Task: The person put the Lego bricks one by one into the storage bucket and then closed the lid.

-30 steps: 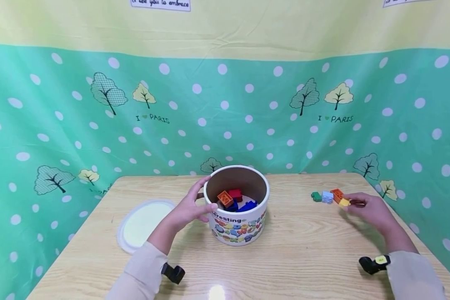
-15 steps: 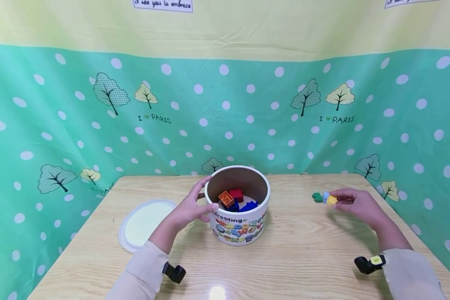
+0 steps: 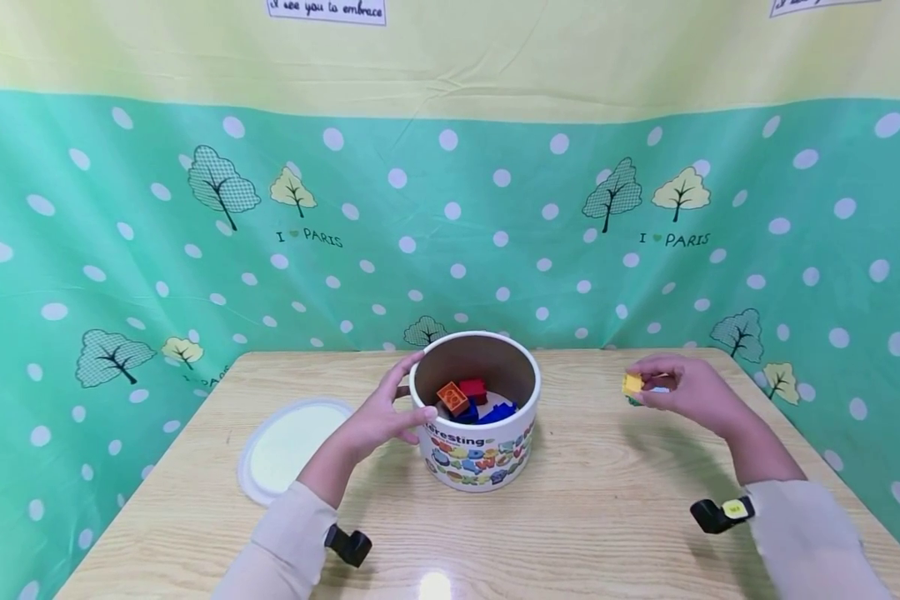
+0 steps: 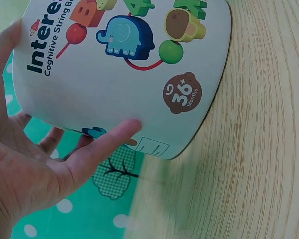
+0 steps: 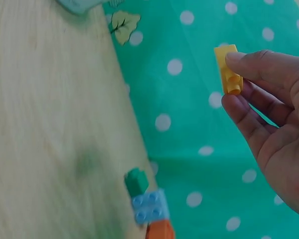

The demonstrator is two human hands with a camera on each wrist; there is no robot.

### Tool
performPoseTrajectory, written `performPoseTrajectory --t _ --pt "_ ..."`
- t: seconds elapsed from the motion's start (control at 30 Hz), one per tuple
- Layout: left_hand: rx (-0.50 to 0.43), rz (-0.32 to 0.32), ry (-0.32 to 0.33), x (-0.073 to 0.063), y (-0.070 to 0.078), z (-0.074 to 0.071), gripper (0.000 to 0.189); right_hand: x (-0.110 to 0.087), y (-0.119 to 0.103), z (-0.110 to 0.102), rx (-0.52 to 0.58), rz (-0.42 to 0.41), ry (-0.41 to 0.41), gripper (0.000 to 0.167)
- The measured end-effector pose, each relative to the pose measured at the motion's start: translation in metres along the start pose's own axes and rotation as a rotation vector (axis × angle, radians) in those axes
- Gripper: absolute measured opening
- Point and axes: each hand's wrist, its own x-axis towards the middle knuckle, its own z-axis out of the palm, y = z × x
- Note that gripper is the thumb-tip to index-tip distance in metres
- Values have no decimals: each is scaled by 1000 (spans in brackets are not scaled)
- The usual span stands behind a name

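Observation:
My left hand [image 3: 375, 417] grips the side of a round white bucket [image 3: 480, 458] printed with colourful letters, thumb and fingers spread along its rim and wall. Inside the bucket lie an orange toy brick [image 3: 452, 397], a red brick [image 3: 473, 389] and blue bricks [image 3: 497, 412]. Between thumb and fingertips, my right hand [image 3: 697, 396] pinches a small yellow brick [image 5: 226, 69], raised above the table. Below it, the right wrist view has a green brick [image 5: 136, 181], a light blue brick [image 5: 149, 206] and an orange brick [image 5: 160, 230] in a row; the hand largely hides them in the head view.
A round white lid [image 3: 251, 467] lies on the wooden table [image 3: 570, 533] left of the bucket, partly behind the left forearm. A green dotted curtain [image 3: 375, 292] hangs along the table's back and sides.
My right hand has lifted the yellow brick from beside the orange one and carried it left over the row of bricks. My left hand stays on the bucket.

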Motion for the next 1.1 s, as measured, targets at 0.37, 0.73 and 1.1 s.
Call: performPoseTrajectory --t 0.37,0.73,1.1 --pt "-6 -8 1 -1 1 0 88 24 -46 6 -81 -184 -78 37" --pt "-6 -9 -2 -4 1 1 87 54 -95 11 -53 -232 -204 32" --pt "-7 -6 3 -2 2 1 87 83 -128 13 -98 -277 -245 32"
